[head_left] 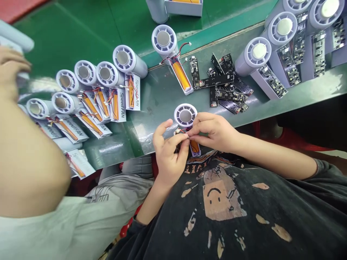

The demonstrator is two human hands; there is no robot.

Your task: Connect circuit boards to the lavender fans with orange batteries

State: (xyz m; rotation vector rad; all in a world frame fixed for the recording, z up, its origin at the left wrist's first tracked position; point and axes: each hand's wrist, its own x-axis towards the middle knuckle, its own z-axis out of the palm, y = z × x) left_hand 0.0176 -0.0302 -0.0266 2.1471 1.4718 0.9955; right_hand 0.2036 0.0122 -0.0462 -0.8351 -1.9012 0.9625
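Observation:
Close to the table's front edge lies a fan unit (185,115) with a round silver hub and an orange battery in its open handle. My left hand (172,153) is over its left side, thumb and index finger pinched at a small connector, with a bit of black circuit board partly hidden beneath. From the right, my right hand (213,131) pinches at the same spot, its fingertips meeting the left ones. Thin red wires run from the fan to my fingertips. Which hand holds which connector part is too small to tell.
Black circuit boards (230,95) are piled beyond my right hand. Another open fan (163,39) lies behind. Fans with boards (258,51) stand at the right, battery-fitted fans (123,57) at the left. A co-worker's arm (29,151) reaches across the left side.

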